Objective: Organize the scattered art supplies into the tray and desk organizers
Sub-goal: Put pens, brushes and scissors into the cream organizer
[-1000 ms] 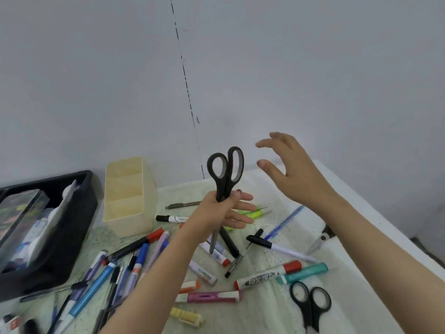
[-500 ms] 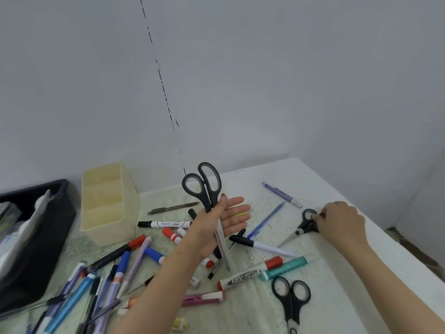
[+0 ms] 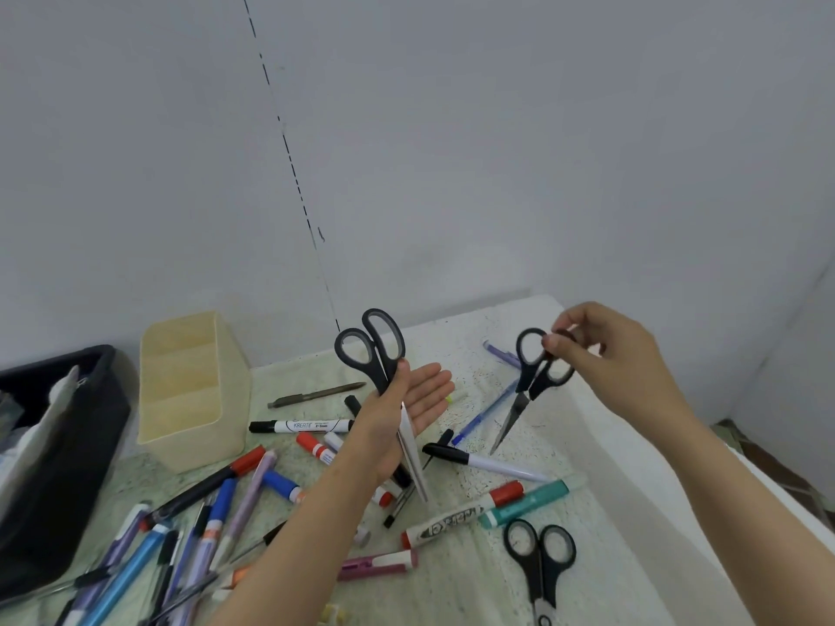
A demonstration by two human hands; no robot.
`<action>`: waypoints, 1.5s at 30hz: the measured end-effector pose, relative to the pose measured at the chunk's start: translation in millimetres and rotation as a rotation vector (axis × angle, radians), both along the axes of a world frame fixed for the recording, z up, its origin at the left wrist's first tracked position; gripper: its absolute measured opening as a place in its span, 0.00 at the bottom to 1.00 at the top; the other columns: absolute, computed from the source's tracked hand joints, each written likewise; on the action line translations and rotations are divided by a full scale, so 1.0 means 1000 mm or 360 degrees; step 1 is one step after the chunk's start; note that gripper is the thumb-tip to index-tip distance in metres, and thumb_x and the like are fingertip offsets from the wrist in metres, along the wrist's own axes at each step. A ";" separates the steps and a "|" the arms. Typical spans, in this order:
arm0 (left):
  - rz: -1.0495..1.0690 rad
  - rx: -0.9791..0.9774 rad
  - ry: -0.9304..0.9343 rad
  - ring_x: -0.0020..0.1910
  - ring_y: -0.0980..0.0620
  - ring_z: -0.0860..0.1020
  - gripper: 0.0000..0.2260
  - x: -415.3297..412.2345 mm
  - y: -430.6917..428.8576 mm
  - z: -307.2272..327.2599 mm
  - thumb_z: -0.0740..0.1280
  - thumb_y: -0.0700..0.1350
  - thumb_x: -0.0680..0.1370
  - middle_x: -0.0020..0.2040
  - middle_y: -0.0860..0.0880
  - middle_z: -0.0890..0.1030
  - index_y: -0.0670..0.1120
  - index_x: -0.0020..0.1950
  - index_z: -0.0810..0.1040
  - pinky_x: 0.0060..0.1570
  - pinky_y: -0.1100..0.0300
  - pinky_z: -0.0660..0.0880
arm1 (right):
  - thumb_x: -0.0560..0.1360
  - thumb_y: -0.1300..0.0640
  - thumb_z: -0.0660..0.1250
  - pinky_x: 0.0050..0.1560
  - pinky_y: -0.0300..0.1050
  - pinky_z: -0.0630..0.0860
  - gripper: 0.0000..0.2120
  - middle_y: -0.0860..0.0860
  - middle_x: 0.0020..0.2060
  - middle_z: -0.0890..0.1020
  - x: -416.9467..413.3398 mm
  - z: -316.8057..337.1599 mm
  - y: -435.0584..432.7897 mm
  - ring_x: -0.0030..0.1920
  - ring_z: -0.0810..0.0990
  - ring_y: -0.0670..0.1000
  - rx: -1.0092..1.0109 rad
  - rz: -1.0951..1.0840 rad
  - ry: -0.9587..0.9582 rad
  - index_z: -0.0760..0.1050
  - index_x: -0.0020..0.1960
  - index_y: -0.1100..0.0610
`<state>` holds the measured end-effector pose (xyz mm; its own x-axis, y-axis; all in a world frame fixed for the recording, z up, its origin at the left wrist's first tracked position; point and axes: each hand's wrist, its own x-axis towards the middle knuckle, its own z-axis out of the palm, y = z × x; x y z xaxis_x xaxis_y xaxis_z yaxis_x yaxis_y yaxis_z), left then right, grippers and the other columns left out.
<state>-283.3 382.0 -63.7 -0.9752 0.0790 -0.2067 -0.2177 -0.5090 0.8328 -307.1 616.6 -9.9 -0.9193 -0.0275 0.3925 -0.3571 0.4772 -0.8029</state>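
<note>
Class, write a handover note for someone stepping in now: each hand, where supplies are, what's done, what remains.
Left hand pins the large scissors upright against its palm.
Right hand pinches the small scissors by a handle, blades down.
Third scissors, markers and pens lie scattered on the table.
Beige organizer shows nothing inside; black tray holds some items.
Remaining: stow all of these.

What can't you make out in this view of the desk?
Head view only.
Black tray contents: cut off by left edge, blurred.
Scissors at lower right: blade tips cut off by bottom edge.
Markers under the left forearm: hidden by it.
Red-capped marker label: too blurred to read.
</note>
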 end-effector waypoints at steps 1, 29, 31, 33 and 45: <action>-0.0012 0.0008 0.0000 0.56 0.48 0.80 0.24 0.000 0.000 0.000 0.58 0.56 0.75 0.56 0.43 0.82 0.39 0.59 0.75 0.52 0.59 0.79 | 0.71 0.54 0.72 0.32 0.26 0.65 0.06 0.47 0.31 0.81 0.000 0.009 -0.006 0.31 0.74 0.38 -0.0037 0.0077 0.0006 0.75 0.39 0.47; -0.0514 -0.0157 -0.0131 0.37 0.57 0.83 0.12 0.000 -0.010 -0.005 0.65 0.48 0.72 0.54 0.48 0.83 0.48 0.50 0.85 0.31 0.67 0.78 | 0.75 0.52 0.63 0.34 0.39 0.66 0.07 0.47 0.42 0.76 0.054 -0.029 -0.034 0.41 0.73 0.48 0.1474 0.0393 -0.0674 0.67 0.39 0.49; -0.0492 -0.0135 -0.0150 0.37 0.56 0.83 0.12 -0.001 -0.011 -0.005 0.64 0.48 0.72 0.54 0.48 0.83 0.48 0.49 0.85 0.31 0.67 0.78 | 0.74 0.55 0.64 0.33 0.37 0.64 0.10 0.47 0.43 0.74 0.064 -0.026 -0.026 0.41 0.72 0.48 0.1670 0.0478 -0.0825 0.65 0.39 0.46; -0.0476 -0.0125 -0.0173 0.37 0.56 0.83 0.12 -0.002 -0.010 -0.006 0.64 0.47 0.73 0.54 0.48 0.83 0.47 0.49 0.86 0.31 0.67 0.78 | 0.73 0.56 0.65 0.32 0.37 0.64 0.15 0.47 0.43 0.73 0.069 -0.026 -0.020 0.41 0.72 0.48 0.1750 0.0501 -0.0925 0.61 0.36 0.44; -0.0440 -0.0106 -0.0195 0.51 0.49 0.82 0.12 0.007 -0.006 -0.007 0.64 0.44 0.75 0.55 0.43 0.83 0.43 0.51 0.84 0.41 0.62 0.79 | 0.69 0.58 0.68 0.33 0.38 0.71 0.01 0.48 0.38 0.80 0.052 -0.027 -0.015 0.35 0.76 0.47 0.1509 0.0561 -0.0890 0.76 0.40 0.53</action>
